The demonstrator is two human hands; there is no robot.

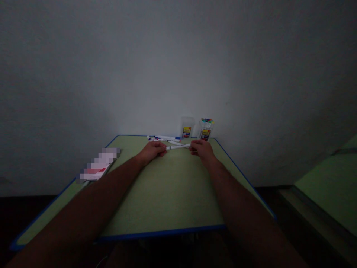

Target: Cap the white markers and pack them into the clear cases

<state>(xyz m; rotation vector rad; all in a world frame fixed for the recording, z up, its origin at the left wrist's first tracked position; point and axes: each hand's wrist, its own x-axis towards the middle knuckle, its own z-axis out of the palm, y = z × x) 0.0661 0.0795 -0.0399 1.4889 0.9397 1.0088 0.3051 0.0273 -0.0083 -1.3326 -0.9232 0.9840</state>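
A white marker (178,146) is stretched between my two hands, nearly level, above the far half of the table. My left hand (153,149) pinches its left end, and my right hand (203,149) closes on its right end. Fingers cover both tips. Just behind, several white markers (167,138) with blue, purple and red ends lie loosely across one another. Beyond my right hand stands a clear case (206,130) holding upright markers with many-coloured caps. Left of it is another clear case (187,127) with a yellow label and no markers visible inside.
The pale green table (167,197) has a blue edge. On its left side lies a stack of paper or a booklet (100,163), its top blurred out. A grey wall (178,67) rises behind the table. At the far right is a green panel (331,182).
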